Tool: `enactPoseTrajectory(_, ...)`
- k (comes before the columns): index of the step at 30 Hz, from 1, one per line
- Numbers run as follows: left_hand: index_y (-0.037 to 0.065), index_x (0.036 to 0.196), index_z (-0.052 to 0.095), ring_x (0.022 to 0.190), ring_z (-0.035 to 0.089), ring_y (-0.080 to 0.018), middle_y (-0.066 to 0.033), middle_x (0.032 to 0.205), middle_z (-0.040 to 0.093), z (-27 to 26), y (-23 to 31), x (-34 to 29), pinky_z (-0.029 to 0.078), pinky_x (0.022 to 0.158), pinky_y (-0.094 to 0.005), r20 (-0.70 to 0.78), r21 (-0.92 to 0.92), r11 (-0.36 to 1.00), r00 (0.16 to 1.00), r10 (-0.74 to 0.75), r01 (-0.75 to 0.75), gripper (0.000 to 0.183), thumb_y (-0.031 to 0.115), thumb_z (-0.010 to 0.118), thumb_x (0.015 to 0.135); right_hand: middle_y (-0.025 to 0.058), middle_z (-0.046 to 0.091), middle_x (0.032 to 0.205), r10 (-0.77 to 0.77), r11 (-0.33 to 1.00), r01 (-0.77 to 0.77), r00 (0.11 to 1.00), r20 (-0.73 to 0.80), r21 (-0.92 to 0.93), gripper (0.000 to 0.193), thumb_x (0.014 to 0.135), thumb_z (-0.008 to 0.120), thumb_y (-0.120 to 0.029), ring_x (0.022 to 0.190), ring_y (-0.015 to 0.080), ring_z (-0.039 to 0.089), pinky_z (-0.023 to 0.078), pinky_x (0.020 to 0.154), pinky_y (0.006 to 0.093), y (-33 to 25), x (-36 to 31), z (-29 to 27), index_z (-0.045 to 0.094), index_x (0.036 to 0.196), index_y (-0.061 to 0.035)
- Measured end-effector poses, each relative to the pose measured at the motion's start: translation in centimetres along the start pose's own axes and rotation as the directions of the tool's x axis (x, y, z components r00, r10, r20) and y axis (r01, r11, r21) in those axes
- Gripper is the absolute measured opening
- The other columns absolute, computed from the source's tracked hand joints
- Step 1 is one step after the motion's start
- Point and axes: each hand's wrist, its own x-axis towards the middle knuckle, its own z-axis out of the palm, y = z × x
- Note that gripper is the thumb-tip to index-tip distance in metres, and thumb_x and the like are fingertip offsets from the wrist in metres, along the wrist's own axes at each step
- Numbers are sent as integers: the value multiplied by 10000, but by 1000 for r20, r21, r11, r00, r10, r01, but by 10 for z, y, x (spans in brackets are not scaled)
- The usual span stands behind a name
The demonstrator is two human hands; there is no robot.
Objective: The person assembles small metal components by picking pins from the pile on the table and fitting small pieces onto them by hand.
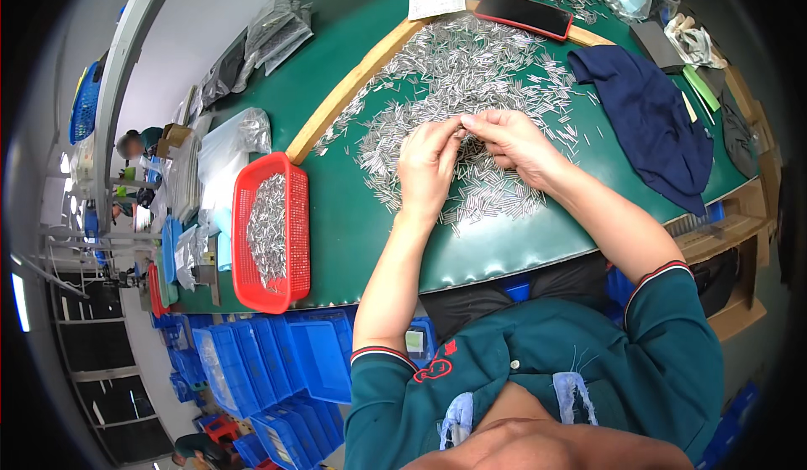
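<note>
A wide heap of small silver metal pins (454, 75) covers the green table top (353, 218). My left hand (427, 163) and my right hand (511, 140) meet above the middle of the heap, fingertips pinched together on a few pins held between them. Both hands hover just over the pins lying below. A red plastic basket (271, 233) partly filled with the same pins stands to the left of my left forearm, near the table's front edge.
A wooden strip (349, 92) borders the heap on the left and back. A dark blue cloth (651, 121) lies to the right, a red-edged phone (523, 14) and a paper slip (436, 2) at the back. Blue bins (269, 369) are stacked below the table; plastic bags (277, 29) lie far left.
</note>
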Motion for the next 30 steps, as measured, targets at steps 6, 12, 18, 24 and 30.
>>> enactPoseTrajectory(6, 92, 1022, 603, 692, 566, -184, -66, 755, 583, 5, 5, -1, 438, 629, -280, 31, -84, 987, 991, -132, 134, 251, 81, 589, 771, -73, 459, 605, -107, 983, 93, 991, -82, -158, 290, 795, 601, -332, 489, -3, 344, 256, 403, 159, -1, -1, 0, 609, 869, -51)
enactPoseTrajectory(12, 57, 1078, 573, 769, 581, -128, -70, 826, 600, 6, 4, -2, 448, 701, -242, 137, -339, 885, 947, -289, 319, 258, 111, 548, 826, -85, 443, 602, -186, 966, 168, 980, -75, -199, 246, 840, 543, -306, 484, -10, 319, 242, 419, 158, 0, -1, 2, 606, 848, -69)
enactPoseTrajectory(18, 30, 1102, 549, 805, 579, -130, -76, 902, 593, 6, -1, -2, 450, 735, -242, 163, -491, 802, 940, -298, 339, 271, 102, 527, 842, -114, 375, 559, -215, 959, 195, 973, -80, -206, 235, 866, 502, -295, 425, -26, 262, 184, 368, 149, 0, -2, 6, 590, 847, -78)
enactPoseTrajectory(24, 38, 1128, 536, 831, 584, -121, -89, 961, 599, 3, 5, -1, 454, 744, -226, 244, -593, 681, 902, -356, 429, 283, 82, 512, 850, -85, 463, 602, -247, 947, 231, 968, -48, -221, 247, 863, 509, -281, 479, -15, 320, 240, 417, 155, -3, -4, 3, 619, 890, -62)
enactPoseTrajectory(30, 33, 1127, 534, 842, 593, -132, -105, 987, 598, 3, 6, -2, 462, 757, -236, 200, -562, 729, 920, -338, 390, 279, 74, 506, 852, -48, 562, 682, -258, 944, 242, 965, -42, -225, 249, 854, 526, -265, 537, -9, 379, 296, 463, 157, -3, -3, 2, 636, 917, -50)
